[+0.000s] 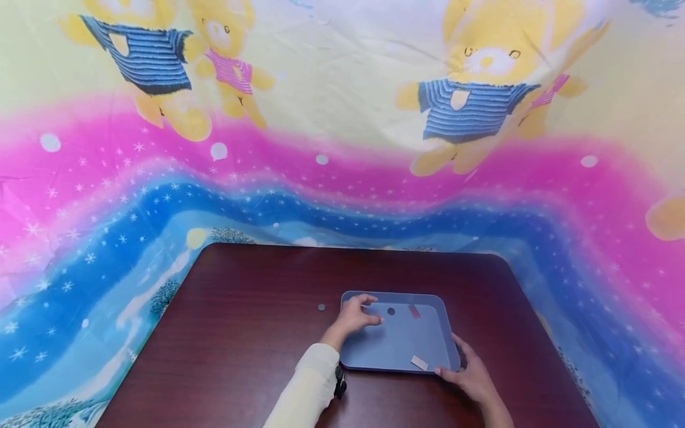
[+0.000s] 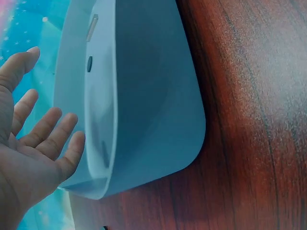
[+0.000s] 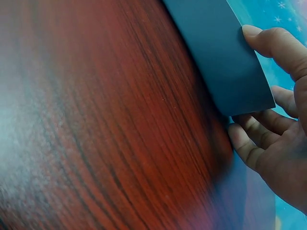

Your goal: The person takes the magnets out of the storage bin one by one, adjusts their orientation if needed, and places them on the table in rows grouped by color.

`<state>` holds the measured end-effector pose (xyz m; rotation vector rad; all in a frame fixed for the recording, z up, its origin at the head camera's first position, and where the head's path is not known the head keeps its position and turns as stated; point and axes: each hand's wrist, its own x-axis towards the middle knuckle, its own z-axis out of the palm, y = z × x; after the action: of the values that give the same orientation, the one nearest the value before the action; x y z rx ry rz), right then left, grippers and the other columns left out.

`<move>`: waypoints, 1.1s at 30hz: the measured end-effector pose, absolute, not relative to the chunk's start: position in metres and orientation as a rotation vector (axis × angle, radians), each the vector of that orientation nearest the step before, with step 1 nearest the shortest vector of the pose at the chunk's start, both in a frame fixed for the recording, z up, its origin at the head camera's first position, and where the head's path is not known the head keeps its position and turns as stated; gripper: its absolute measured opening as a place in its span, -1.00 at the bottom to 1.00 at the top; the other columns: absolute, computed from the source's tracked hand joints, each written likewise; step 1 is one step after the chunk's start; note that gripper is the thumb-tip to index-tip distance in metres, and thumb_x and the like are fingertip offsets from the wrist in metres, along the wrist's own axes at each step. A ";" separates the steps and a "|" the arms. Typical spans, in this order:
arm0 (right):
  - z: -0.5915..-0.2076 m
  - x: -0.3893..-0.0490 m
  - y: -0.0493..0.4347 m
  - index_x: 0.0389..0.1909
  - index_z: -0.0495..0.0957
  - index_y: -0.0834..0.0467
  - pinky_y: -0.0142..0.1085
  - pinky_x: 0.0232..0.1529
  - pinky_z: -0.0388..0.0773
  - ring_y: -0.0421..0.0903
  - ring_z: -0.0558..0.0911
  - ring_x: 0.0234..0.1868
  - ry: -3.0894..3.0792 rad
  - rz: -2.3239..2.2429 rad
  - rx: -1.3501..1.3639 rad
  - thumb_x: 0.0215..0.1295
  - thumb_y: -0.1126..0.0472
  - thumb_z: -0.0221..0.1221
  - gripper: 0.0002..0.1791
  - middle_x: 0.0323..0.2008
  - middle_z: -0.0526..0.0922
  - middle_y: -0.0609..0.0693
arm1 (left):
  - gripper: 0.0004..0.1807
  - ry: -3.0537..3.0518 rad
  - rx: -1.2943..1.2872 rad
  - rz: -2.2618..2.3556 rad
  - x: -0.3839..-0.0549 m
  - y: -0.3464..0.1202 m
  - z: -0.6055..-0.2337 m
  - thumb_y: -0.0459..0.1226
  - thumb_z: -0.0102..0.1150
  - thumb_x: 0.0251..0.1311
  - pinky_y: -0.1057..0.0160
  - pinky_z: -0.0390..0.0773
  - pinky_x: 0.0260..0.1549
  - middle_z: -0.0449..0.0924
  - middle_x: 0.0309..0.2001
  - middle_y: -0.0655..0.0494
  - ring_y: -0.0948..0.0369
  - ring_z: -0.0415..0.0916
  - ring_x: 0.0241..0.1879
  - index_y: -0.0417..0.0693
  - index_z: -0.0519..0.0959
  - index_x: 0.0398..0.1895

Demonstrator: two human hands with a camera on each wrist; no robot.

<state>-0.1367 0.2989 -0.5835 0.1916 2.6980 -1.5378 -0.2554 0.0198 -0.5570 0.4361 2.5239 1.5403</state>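
A blue-grey rectangular tray (image 1: 401,339) lies on the table. My right hand (image 1: 473,374) grips its near right corner; in the right wrist view the thumb rests on the rim, with the fingers against the tray's lower edge. Over the tray's left end is my left hand (image 1: 353,316), its fingers spread and relaxed around nothing, as the left wrist view shows too. Inside the tray are a dark round disc (image 1: 390,311), a reddish rectangular piece (image 1: 414,311) and a whitish rectangular piece (image 1: 420,362). What the pieces are cannot be made out.
A small grey disc (image 1: 321,307) lies on the dark brown table (image 1: 241,333), left of the tray. Behind the table hangs a cloth (image 1: 332,196) printed with bears and snowflakes. A black band (image 1: 339,382) sits at my left wrist.
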 end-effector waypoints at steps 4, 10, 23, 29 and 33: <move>-0.583 -0.137 0.299 0.24 0.02 0.15 -0.09 -0.10 0.31 0.19 0.28 0.04 2.692 -1.548 0.193 -0.28 0.10 0.38 0.02 0.14 0.14 0.28 | -0.45 2.507 0.427 1.518 -0.259 0.025 -0.559 -0.12 0.36 -0.26 0.26 0.45 -0.39 0.43 -0.07 0.01 0.05 0.43 -0.16 -0.01 0.49 -0.07; -0.584 -0.137 0.300 0.25 0.01 0.13 -0.12 -0.11 0.33 0.15 0.29 0.03 2.676 -1.566 0.202 -0.27 0.11 0.38 0.02 0.15 0.13 0.26 | -0.43 2.518 0.399 1.502 -0.261 0.034 -0.564 -0.13 0.35 -0.25 0.16 0.41 -0.27 0.43 -0.06 -0.03 0.06 0.38 -0.09 -0.03 0.47 -0.05; -0.586 -0.136 0.300 0.25 0.01 0.11 -0.32 -0.32 0.44 0.12 0.39 -0.08 2.608 -1.681 0.201 -0.27 0.19 0.38 0.01 0.12 0.17 0.24 | -0.42 2.732 0.422 1.212 -0.264 0.051 -0.575 -0.04 0.34 -0.29 0.18 0.36 -0.26 0.36 -0.14 0.02 0.12 0.25 -0.17 0.06 0.50 -0.06; -0.586 -0.136 0.300 0.26 0.01 0.09 -0.32 -0.35 0.46 0.14 0.37 -0.07 2.600 -1.693 0.210 -0.29 0.19 0.39 0.03 0.13 0.16 0.24 | -0.34 2.793 0.369 0.928 -0.263 0.062 -0.573 0.05 0.31 -0.32 0.13 0.26 -0.34 0.17 -0.19 0.03 0.09 0.11 -0.26 0.24 0.45 0.02; -0.585 -0.136 0.300 0.26 0.01 0.09 -0.30 -0.30 0.45 0.14 0.33 -0.01 2.608 -1.677 0.213 -0.30 0.18 0.39 0.04 0.14 0.16 0.25 | -0.40 2.794 0.324 0.856 -0.261 0.066 -0.571 0.04 0.28 -0.28 0.08 0.21 -0.33 0.13 -0.20 0.03 0.07 0.09 -0.27 0.30 0.46 0.00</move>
<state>-0.1363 0.2995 -0.5850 0.2130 2.6077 -1.6771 -0.2610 0.0661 -0.5707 0.3243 2.7945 0.8556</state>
